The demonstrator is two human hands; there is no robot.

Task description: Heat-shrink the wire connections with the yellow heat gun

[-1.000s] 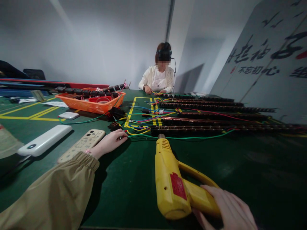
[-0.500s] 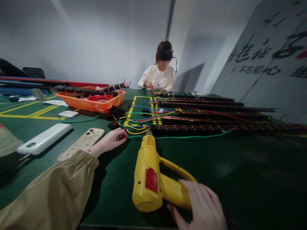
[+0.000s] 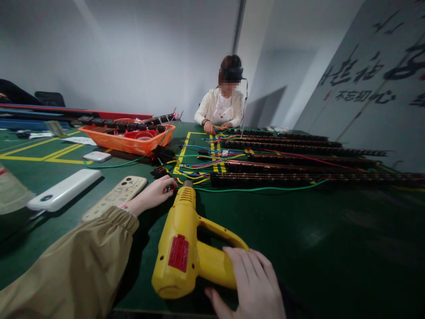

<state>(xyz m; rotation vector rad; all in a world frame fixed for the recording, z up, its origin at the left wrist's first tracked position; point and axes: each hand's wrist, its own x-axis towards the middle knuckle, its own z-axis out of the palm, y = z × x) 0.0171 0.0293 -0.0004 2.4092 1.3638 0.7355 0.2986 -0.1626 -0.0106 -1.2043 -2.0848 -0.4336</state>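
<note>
My right hand (image 3: 254, 279) is closed around the handle of a yellow heat gun (image 3: 174, 217) with a red label. The gun's metal nozzle (image 3: 187, 182) points away from me, at the wires just right of my left hand (image 3: 154, 194). The fingers of that hand pinch the end of a green wire (image 3: 245, 190), which runs right along the nearest dark strip (image 3: 282, 179). A small red bit shows at the fingertips; the exact joint is hidden. Yellow wires (image 3: 201, 180) come off the strip's left end beside the nozzle.
Several long dark strips with coloured wires lie behind. An orange basket (image 3: 129, 144) holds black parts. At left are a phone (image 3: 116, 197), a white power bank (image 3: 64, 190) and a small white case (image 3: 97, 156). A co-worker (image 3: 221, 106) sits across the green table (image 3: 332, 248).
The heat gun and my right hand have moved left, bringing the nozzle closer to my left hand. My left hand has hardly moved. The co-worker's hand has shifted at the far wires.
</note>
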